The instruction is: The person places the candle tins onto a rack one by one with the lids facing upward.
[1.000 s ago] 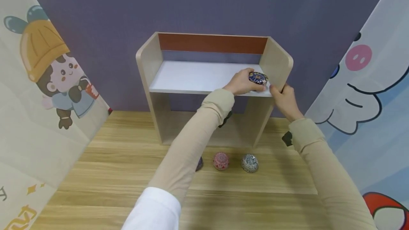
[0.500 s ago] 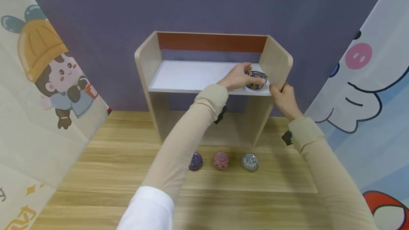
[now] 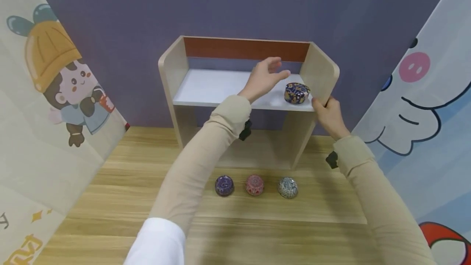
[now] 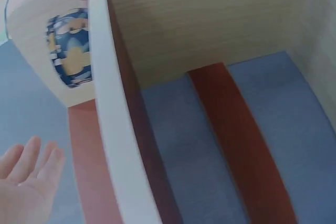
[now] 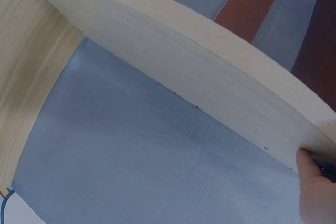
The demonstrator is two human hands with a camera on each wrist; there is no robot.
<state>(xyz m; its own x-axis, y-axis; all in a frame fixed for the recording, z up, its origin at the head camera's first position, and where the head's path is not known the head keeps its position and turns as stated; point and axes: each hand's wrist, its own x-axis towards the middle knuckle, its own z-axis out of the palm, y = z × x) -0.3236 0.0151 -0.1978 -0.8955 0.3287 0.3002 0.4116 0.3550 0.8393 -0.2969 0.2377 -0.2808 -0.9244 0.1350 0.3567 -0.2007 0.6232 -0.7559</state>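
Observation:
A small round tin [image 3: 296,93], dark blue with a gold pattern, stands at the right end of the white upper board of a wooden shelf unit [image 3: 173,81]. My left hand [image 3: 264,77] is up and left of the tin, apart from it, fingers loosely extended and holding nothing. In the left wrist view that hand [image 4: 31,177] shows its palm beside the board, and the tin [image 4: 71,48] sits above it. My right hand [image 3: 329,115] grips the front edge of the unit's right side panel [image 3: 320,72]. The right wrist view shows its thumb against the panel [image 5: 199,61].
Before the unit on the wooden table [image 3: 121,199] lie a purple tin [image 3: 224,185], a pink tin [image 3: 254,185] and a white-and-dark patterned tin [image 3: 287,187]. A grey-blue wall panel [image 3: 235,3] rises behind, with printed sheets on both sides.
My left hand has let go of the blue tin and drawn back up and left. The tin now stands on the upper board. My right hand stays on the side panel.

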